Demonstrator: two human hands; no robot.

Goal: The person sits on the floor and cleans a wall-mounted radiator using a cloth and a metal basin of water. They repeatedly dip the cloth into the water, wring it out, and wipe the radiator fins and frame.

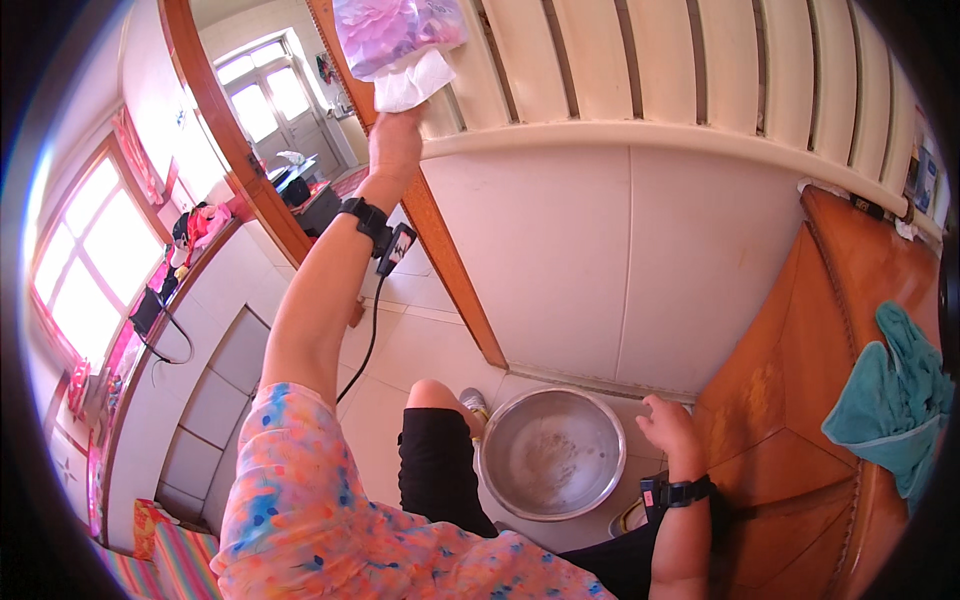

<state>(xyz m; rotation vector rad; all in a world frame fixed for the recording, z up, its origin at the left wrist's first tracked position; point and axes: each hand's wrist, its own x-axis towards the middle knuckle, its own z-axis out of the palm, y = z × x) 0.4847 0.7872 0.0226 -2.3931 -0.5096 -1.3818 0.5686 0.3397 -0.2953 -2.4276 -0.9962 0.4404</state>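
My left hand (397, 139) is raised to a white tissue (412, 81) that sticks out of the bottom of a purple flower-printed tissue pack (397, 34). The pack hangs against the cream radiator, and the tissue covers my fingertips. Low on the other side, my right hand (671, 429) hovers by the rim of a round metal basin (551, 454), its fingers loosely apart and holding nothing. Water in the basin looks cloudy, with brown sediment at the bottom. Both wrists carry black straps with small devices.
A slatted cream radiator (600, 60) runs above the tiled wall. To the right stands a brown wooden cabinet (795, 375) with a teal cloth (892, 405) draped on it. A wooden door frame (457, 277) stands at left; a black cable (367, 352) hangs from my left wrist.
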